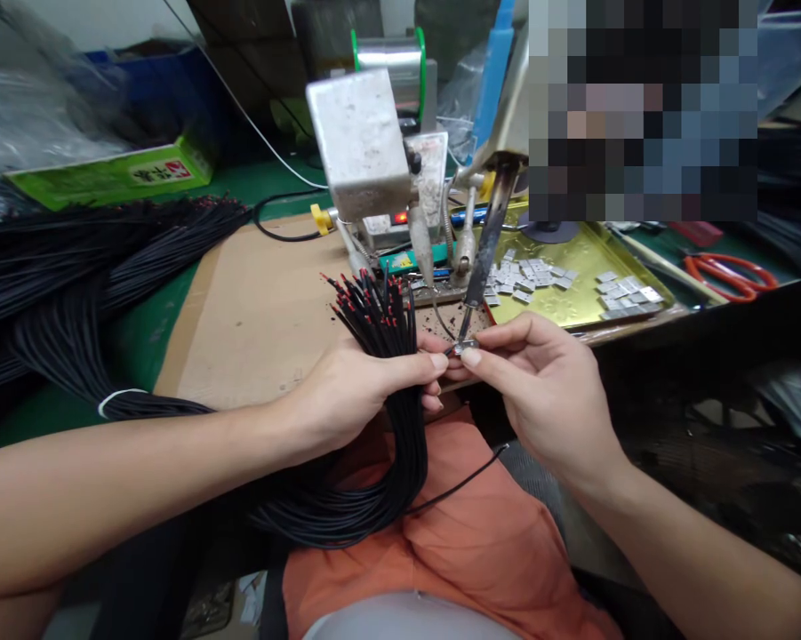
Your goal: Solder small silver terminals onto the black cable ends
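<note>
My left hand (380, 382) is closed around a thick bundle of black cables (400, 444) with red wire tips, and its fingertips also pinch one cable end. Between the thumb and finger of my right hand (540, 373) is a small silvery metal connector (465, 346), held against that cable end. The tip of a soldering iron (490, 240), mounted on a stand, comes down onto the connector. Beside it a thin solder feed tube (444, 322) curves toward the same spot. The cable bundle bends down across my lap.
More black cable bundles (73, 267) lie on the left. A gold tray (573, 307) at right carries several small metal pieces (530, 276). Red-handled pliers (730, 276) lie farther right. A solder spool (390, 67) stands behind the soldering machine (360, 133). Cardboard (253, 311) covers the bench.
</note>
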`<state>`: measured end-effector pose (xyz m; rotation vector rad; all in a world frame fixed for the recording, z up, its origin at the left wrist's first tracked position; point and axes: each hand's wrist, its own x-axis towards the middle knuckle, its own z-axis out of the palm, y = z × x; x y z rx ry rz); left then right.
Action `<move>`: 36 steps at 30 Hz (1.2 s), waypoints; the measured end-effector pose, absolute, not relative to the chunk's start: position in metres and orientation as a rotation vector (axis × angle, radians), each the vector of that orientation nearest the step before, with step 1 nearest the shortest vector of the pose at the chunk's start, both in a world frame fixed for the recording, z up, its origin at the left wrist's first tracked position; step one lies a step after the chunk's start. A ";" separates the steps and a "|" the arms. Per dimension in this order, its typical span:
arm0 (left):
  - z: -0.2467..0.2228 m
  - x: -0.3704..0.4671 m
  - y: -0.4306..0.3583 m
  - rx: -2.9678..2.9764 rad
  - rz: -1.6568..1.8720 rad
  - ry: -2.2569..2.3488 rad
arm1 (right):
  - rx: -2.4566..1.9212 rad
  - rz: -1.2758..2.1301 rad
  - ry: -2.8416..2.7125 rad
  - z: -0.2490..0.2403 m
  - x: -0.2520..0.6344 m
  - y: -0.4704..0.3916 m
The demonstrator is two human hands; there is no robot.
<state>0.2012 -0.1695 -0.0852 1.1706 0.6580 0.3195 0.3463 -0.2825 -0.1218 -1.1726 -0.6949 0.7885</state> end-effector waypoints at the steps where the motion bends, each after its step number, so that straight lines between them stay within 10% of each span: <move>1: -0.086 0.201 -0.169 1.168 0.320 0.660 | -1.168 0.791 -0.695 -0.122 0.346 -0.283; 36: -0.082 0.202 -0.172 1.186 0.306 0.666 | -1.241 0.741 -0.726 -0.119 0.343 -0.285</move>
